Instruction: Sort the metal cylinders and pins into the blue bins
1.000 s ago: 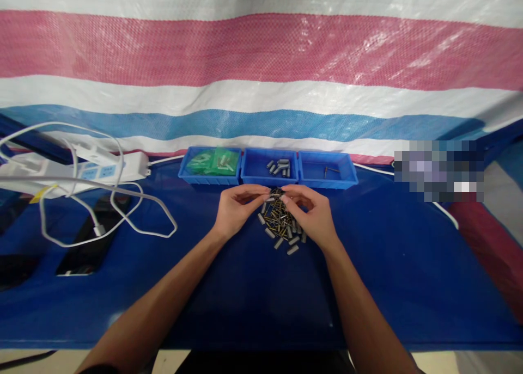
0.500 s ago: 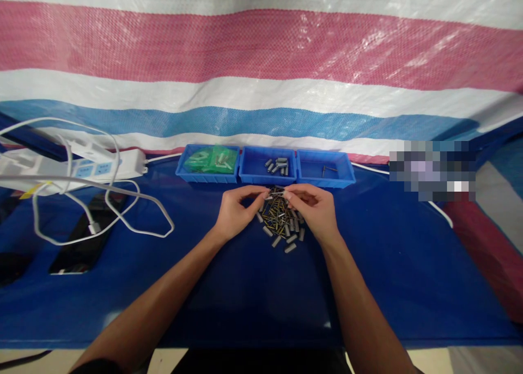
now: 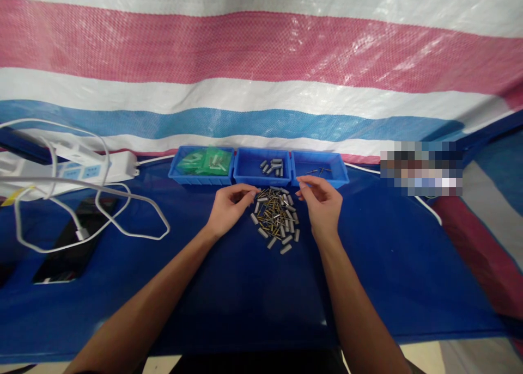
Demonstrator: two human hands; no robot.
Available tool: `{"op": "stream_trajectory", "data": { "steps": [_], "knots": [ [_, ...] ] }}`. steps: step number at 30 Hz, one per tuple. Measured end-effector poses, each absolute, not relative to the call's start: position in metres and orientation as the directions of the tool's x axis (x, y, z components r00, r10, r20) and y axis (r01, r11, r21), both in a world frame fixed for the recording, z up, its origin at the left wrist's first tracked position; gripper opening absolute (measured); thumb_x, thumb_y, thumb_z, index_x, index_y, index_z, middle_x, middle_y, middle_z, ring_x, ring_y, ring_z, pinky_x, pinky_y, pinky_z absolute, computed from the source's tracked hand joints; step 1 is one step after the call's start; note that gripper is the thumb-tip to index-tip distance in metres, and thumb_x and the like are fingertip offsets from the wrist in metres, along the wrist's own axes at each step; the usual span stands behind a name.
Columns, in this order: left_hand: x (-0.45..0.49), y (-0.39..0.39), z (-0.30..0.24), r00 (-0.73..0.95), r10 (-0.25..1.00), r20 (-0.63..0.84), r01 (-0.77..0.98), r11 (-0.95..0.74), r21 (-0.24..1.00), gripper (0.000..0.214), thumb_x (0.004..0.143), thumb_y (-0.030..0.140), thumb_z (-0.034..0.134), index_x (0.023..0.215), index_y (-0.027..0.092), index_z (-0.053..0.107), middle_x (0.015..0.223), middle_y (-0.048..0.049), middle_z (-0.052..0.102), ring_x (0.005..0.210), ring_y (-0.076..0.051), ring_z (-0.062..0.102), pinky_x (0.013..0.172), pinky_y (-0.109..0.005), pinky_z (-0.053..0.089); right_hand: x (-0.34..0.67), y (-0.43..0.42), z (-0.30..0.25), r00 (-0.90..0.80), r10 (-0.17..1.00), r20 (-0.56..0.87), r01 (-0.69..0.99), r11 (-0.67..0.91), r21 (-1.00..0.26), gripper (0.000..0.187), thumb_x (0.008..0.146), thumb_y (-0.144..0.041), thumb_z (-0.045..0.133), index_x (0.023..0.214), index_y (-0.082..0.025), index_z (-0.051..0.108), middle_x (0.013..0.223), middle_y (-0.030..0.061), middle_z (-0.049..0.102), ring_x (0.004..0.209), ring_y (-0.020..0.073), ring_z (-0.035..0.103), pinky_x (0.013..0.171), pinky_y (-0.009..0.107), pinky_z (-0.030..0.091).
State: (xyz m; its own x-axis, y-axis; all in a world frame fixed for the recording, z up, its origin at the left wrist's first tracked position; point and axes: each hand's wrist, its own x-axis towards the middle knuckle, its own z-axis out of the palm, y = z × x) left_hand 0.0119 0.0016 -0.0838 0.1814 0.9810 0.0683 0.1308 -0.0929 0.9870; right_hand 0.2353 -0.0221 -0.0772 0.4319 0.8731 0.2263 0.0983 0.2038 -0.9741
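A loose pile of brassy and dark screw-like pins [image 3: 272, 213] mixed with short grey cylinders [image 3: 286, 249] lies on the blue table between my hands. At its upper left edge, my left hand [image 3: 231, 208] has thumb and forefinger pinched together; whatever is between the tips is too small to make out. My right hand [image 3: 323, 204] is at the pile's upper right, just before the right-hand blue bin [image 3: 341, 173]. Its fingers are curved, with thumb and forefinger slightly apart and nothing visible in them. A few thin pins [image 3: 322, 171] lie inside that bin.
The middle blue bin [image 3: 245, 172] holds several grey cylinders, and the left one [image 3: 175, 172] green plastic bags. At left are a white power strip [image 3: 114, 167], looped white cables [image 3: 159, 237] and a dark phone [image 3: 67, 254]. Striped sheeting [image 3: 261, 47] hangs behind.
My hands have drawn apart from above the pile, the right one moving toward the right-hand bin. One more pin lies in that bin. The view has shifted slightly.
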Motion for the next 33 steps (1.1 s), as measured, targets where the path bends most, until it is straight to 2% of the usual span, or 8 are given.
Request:
{"op": "stream_trajectory", "data": {
  "steps": [7, 10, 13, 15, 19, 26, 30, 33],
  "knots": [
    [0.023, 0.004, -0.074, 0.136, 0.971, 0.195, -0.150, -0.174, 0.973, 0.019, 0.092, 0.032, 0.071, 0.089, 0.017, 0.082, 0.071, -0.0023, 0.070, 0.064, -0.013, 0.060, 0.063, -0.025, 0.049, 0.232, -0.024, -0.075, 0.372, 0.901, 0.222, 0.102, 0.198, -0.975, 0.016, 0.086, -0.036, 0.079, 0.092, -0.021, 0.078, 0.087, 0.0036, 0.079, 0.063, 0.0155, 0.067, 0.060, 0.031, 0.054],
    [0.009, 0.003, -0.064, 0.196, 0.937, 0.290, 0.094, -0.312, 0.945, 0.021, 0.096, 0.032, 0.067, 0.096, 0.016, 0.081, 0.081, -0.0051, 0.074, 0.070, -0.016, 0.066, 0.068, -0.027, 0.053, 0.231, -0.025, -0.074, 0.372, 0.900, 0.230, 0.090, 0.211, -0.973, 0.013, 0.085, -0.033, 0.079, 0.092, -0.021, 0.078, 0.086, 0.0030, 0.079, 0.062, 0.0149, 0.068, 0.060, 0.030, 0.054],
    [-0.011, -0.002, -0.061, 0.360, 0.855, 0.375, 0.447, -0.510, 0.735, 0.021, 0.097, 0.025, 0.063, 0.105, 0.016, 0.080, 0.092, -0.0076, 0.075, 0.080, -0.018, 0.069, 0.077, -0.031, 0.055, 0.231, -0.025, -0.072, 0.367, 0.901, 0.230, 0.077, 0.217, -0.973, 0.011, 0.086, -0.031, 0.079, 0.091, -0.021, 0.078, 0.086, 0.0030, 0.079, 0.062, 0.0142, 0.067, 0.060, 0.029, 0.053],
    [-0.021, -0.005, -0.064, 0.489, 0.797, 0.355, 0.540, -0.596, 0.594, 0.026, 0.096, 0.021, 0.060, 0.114, 0.017, 0.078, 0.105, -0.0107, 0.075, 0.095, -0.022, 0.070, 0.090, -0.036, 0.057, 0.231, -0.026, -0.071, 0.362, 0.905, 0.222, 0.069, 0.212, -0.975, 0.011, 0.086, -0.031, 0.078, 0.091, -0.021, 0.078, 0.087, 0.0033, 0.080, 0.062, 0.0143, 0.067, 0.060, 0.030, 0.053],
    [-0.027, -0.007, -0.074, 0.573, 0.773, 0.271, 0.609, -0.623, 0.491, 0.033, 0.093, 0.019, 0.060, 0.123, 0.019, 0.076, 0.121, -0.0130, 0.070, 0.109, -0.026, 0.069, 0.099, -0.039, 0.058, 0.230, -0.026, -0.069, 0.361, 0.907, 0.215, 0.079, 0.200, -0.977, 0.013, 0.087, -0.033, 0.075, 0.092, -0.022, 0.077, 0.088, 0.0039, 0.080, 0.063, 0.0159, 0.068, 0.061, 0.032, 0.056],
    [-0.025, 0.006, -0.074, 0.579, 0.774, 0.257, 0.593, -0.616, 0.518, 0.035, 0.098, 0.015, 0.052, 0.121, 0.021, 0.077, 0.112, -0.0095, 0.073, 0.093, -0.019, 0.072, 0.088, -0.030, 0.059, 0.230, -0.027, -0.067, 0.362, 0.910, 0.202, 0.027, 0.206, -0.978, 0.012, 0.085, -0.033, 0.077, 0.091, -0.022, 0.077, 0.086, 0.0036, 0.080, 0.062, 0.0159, 0.068, 0.061, 0.032, 0.057],
    [-0.023, 0.009, -0.066, 0.572, 0.792, 0.214, 0.615, -0.586, 0.528, 0.042, 0.091, 0.011, 0.056, 0.127, 0.021, 0.074, 0.105, -0.0082, 0.073, 0.077, -0.016, 0.070, 0.075, -0.026, 0.058, 0.230, -0.026, -0.068, 0.348, 0.916, 0.201, 0.011, 0.210, -0.978, 0.011, 0.085, -0.031, 0.077, 0.091, -0.022, 0.078, 0.085, 0.0033, 0.080, 0.062, 0.0154, 0.067, 0.062, 0.032, 0.057],
    [-0.019, 0.011, -0.058, 0.566, 0.808, 0.162, 0.657, -0.561, 0.503, 0.049, 0.086, 0.007, 0.056, 0.130, 0.020, 0.073, 0.102, -0.0076, 0.073, 0.078, -0.017, 0.071, 0.076, -0.027, 0.057, 0.229, -0.026, -0.067, 0.344, 0.919, 0.195, 0.013, 0.203, -0.979, 0.012, 0.085, -0.032, 0.076, 0.090, -0.022, 0.078, 0.085, 0.0036, 0.080, 0.061, 0.0156, 0.067, 0.061, 0.032, 0.056]
  ]
}}
